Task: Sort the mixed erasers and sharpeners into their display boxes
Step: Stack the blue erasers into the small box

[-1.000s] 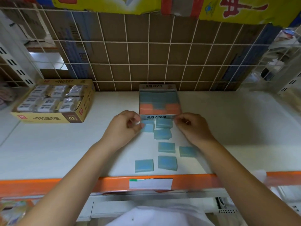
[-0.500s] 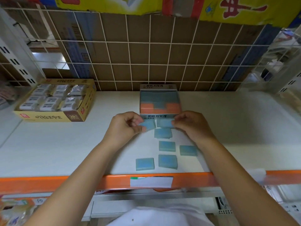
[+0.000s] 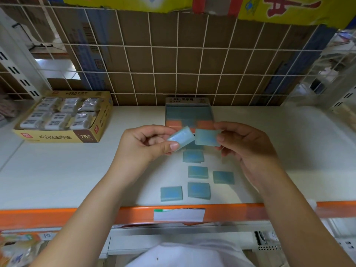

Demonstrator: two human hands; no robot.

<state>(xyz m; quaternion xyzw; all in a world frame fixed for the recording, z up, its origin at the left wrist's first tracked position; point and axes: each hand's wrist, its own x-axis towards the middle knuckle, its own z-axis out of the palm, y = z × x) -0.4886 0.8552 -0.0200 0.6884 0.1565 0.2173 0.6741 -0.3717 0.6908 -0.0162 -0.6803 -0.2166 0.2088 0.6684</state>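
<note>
My left hand [image 3: 143, 144] pinches one flat blue eraser [image 3: 181, 137], tilted, above the white shelf. My right hand [image 3: 248, 145] pinches a second blue eraser [image 3: 207, 137] right beside it. Both are lifted in front of the small display box [image 3: 189, 102], which holds blue and orange erasers. Several more blue erasers [image 3: 198, 172] lie loose on the shelf below my hands, toward the front edge.
A yellow-brown cardboard box [image 3: 57, 135] of wrapped white erasers sits at the back left. A wire grid [image 3: 173, 54] backs the shelf. The shelf's orange front rail [image 3: 77, 214] carries a white label [image 3: 179, 214].
Both hands have lifted their blue erasers off the shelf and raised them in front of the display box. The loose erasers below have not moved.
</note>
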